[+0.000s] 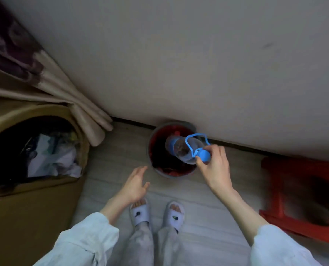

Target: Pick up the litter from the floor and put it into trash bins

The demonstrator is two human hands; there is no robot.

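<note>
Over the round bin with its red liner, our right hand pinches the blue cap of a clear plastic bottle, tilted across the rim. Left hand hovers flat, fingers relaxed, holding nothing.

Home room, patterned curtain by the wall, cloth hamper of clothes, slippered feet, wood-look floor

red stool cut by right edge, bin contents dark and unclear, bottle blurred
</note>
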